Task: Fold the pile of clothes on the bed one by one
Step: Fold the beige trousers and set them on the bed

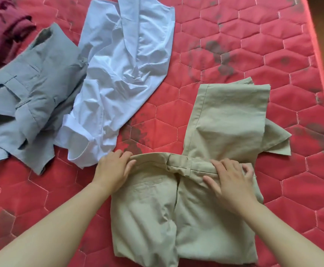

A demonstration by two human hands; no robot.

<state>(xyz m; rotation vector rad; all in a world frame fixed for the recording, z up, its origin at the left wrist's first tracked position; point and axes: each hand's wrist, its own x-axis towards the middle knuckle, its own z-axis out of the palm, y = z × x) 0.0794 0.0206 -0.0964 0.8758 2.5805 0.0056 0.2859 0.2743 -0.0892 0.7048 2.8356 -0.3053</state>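
Khaki trousers (186, 209) lie on the red quilted mattress (253, 35) of the bed, close to the person and right of centre. Their long axis runs from the person away up the bed, leaning slightly right. The seat with its back pocket lies nearest. The waistband crosses from left to right, and beyond it the legs, doubled back, point toward the far right.

Both grips sit on the waistband, one at each end. The left grip (114, 170), a bare hand, has its fingers curled over the band's left end, pinching the cloth. The right grip (232, 180) lies on the band's right end with its thumb splayed and its fingers spread, pressing down on the fabric, the tips slightly bent.

Just left of the trousers, apart from them, lies a crumpled white shirt (122, 74). It touches a rumpled grey garment (28, 103) farther left. A dark red garment (3, 26) sits at the far left corner. Dark stains mark the mattress.
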